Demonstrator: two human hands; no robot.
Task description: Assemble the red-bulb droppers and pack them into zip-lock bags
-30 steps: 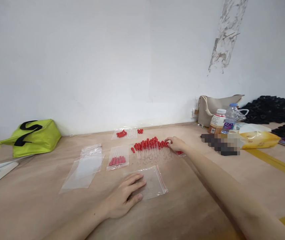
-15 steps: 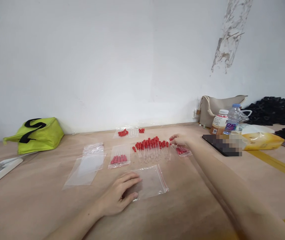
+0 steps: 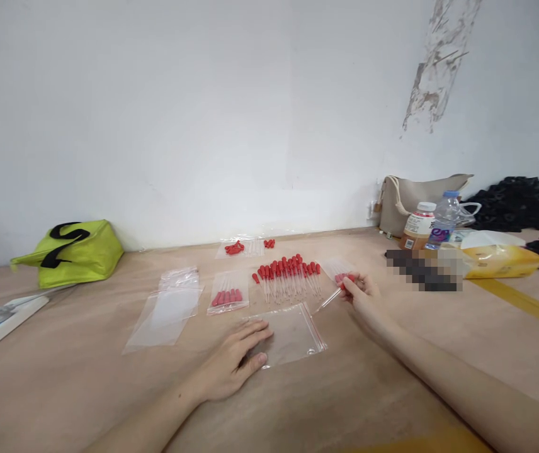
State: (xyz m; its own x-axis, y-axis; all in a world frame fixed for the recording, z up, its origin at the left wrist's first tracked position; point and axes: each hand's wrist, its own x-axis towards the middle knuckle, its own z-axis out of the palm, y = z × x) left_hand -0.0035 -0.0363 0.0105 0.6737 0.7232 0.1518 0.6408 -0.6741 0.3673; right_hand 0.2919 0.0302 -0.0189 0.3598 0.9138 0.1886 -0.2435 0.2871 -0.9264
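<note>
My right hand (image 3: 365,301) pinches a glass dropper (image 3: 328,299) by its red rubber bulb. The dropper's thin tip points left and down, close to the red-striped seal of a clear zip bag (image 3: 291,338). On the left part of that flat bag rests my left hand (image 3: 237,357), fingers stretched out and holding nothing. Behind the bag lies a row of loose red-bulbed droppers (image 3: 284,277). A filled zip bag (image 3: 226,297) with several droppers is to their left. Another bag with red bulbs (image 3: 336,269) lies partly hidden behind my right hand.
More clear bags (image 3: 165,311) lie at left. Loose red bulbs (image 3: 235,248) and glass tubes sit by the wall. A lime bag (image 3: 80,255) and a power strip (image 3: 2,327) stand far left. Bottles (image 3: 418,226), a tissue pack (image 3: 503,261) and a beige bag (image 3: 392,211) are at right.
My right hand has come back from the right end of the dropper row toward me, now with a dropper in its fingers. The left hand stays on the bag.
</note>
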